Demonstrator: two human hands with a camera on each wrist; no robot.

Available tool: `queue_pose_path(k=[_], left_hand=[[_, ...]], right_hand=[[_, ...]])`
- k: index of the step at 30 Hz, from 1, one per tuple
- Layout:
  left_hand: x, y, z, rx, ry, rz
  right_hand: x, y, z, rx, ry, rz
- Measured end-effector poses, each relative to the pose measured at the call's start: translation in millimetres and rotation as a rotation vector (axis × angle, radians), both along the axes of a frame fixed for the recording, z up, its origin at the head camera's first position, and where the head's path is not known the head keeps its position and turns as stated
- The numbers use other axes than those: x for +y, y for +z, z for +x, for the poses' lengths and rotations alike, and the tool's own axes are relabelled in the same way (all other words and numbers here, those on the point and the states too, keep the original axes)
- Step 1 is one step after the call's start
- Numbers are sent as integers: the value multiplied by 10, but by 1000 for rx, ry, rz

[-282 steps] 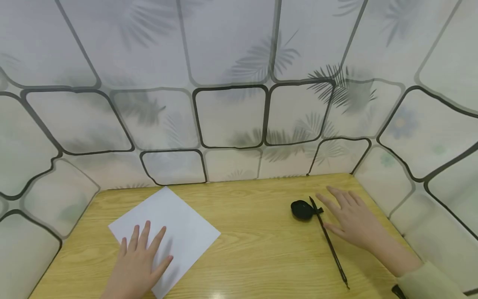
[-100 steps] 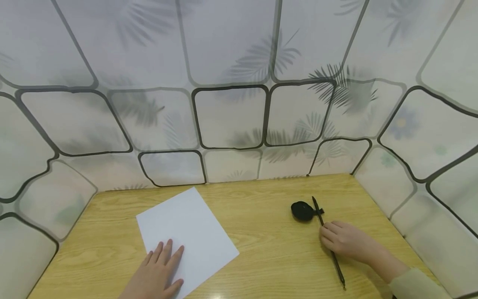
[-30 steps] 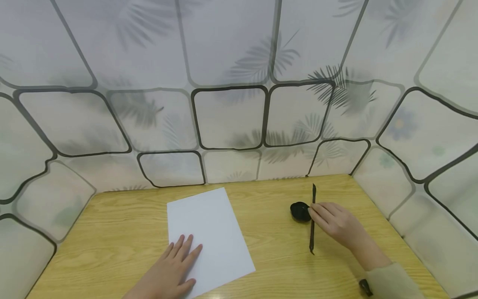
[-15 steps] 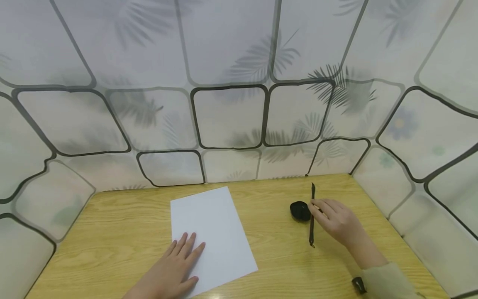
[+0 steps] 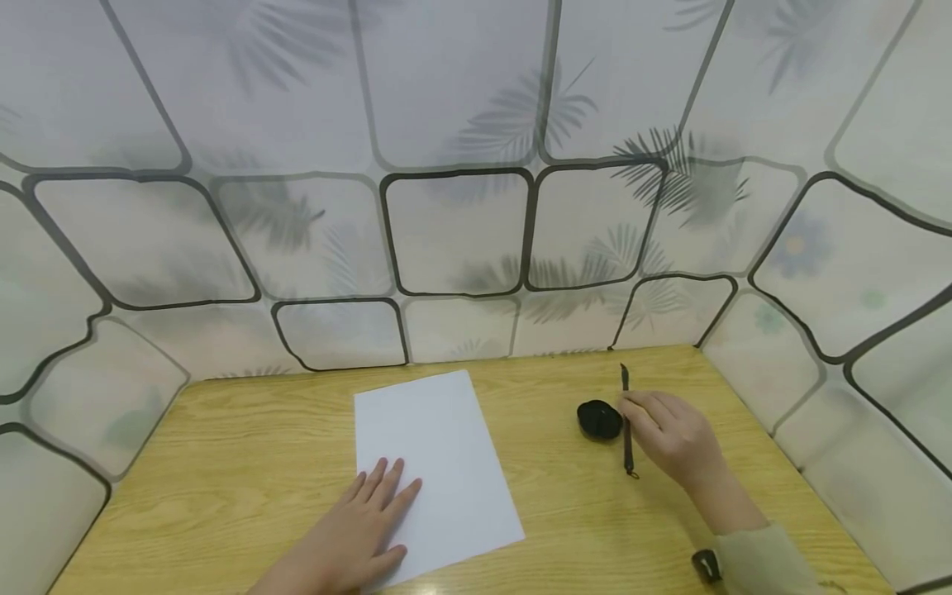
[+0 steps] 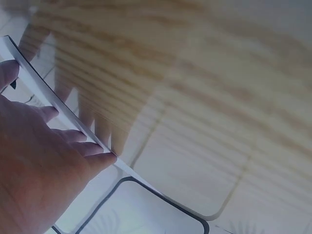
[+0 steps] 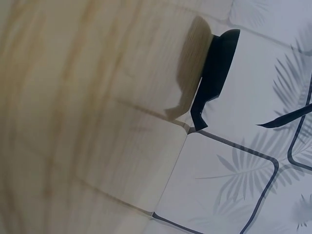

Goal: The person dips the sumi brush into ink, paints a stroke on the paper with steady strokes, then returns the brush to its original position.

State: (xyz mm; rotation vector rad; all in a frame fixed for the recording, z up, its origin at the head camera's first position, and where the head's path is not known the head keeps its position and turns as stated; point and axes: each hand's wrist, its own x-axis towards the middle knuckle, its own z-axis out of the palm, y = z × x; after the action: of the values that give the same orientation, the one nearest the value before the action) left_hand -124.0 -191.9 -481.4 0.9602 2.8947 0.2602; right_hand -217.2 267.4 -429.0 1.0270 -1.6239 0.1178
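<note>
My left hand (image 5: 357, 529) lies on a white sheet of paper (image 5: 439, 438), fingers spread and straight. In the left wrist view its fingers (image 6: 73, 135) rest on the sheet, seen nearly edge-on. My right hand (image 5: 673, 434) pinches a dark calligraphy brush (image 5: 628, 453) around its shaft, with the pointed bristle end toward the wall and a small hanging loop at the near end. Just left of the brush sits a small black dish (image 5: 598, 420); its short handle shows in the right wrist view, where the brush tip (image 7: 282, 120) is apart from the dish.
A wooden table (image 5: 223, 463) bears these things. Patterned cloth or paper walls (image 5: 461, 231) close in the back and both sides. A small black object (image 5: 706, 566) lies beside the right sleeve (image 5: 769, 562) near the front edge.
The paper has slid right under my left hand and turned straighter. My right hand, first apart from the brush, has taken it off the dish's handle and raised it.
</note>
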Motion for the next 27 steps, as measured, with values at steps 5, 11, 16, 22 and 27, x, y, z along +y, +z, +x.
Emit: queue_pose_path(k=[5, 11, 16, 22, 27], left_hand=[[47, -9, -25, 12, -17, -8], [96, 29, -42, -3, -28, -23], [136, 50, -74, -54, -26, -26], [170, 15, -125, -36, -47, -42], [208, 49, -141, -40, -58, -40]], right_hand=[[14, -7, -2, -3, -16, -33], [28, -26, 0, -18, -29, -72], [27, -33, 6, -17, -24, -117], [42, -49, 15, -44, -30, -170], [70, -77, 24, -87, -58, -213]])
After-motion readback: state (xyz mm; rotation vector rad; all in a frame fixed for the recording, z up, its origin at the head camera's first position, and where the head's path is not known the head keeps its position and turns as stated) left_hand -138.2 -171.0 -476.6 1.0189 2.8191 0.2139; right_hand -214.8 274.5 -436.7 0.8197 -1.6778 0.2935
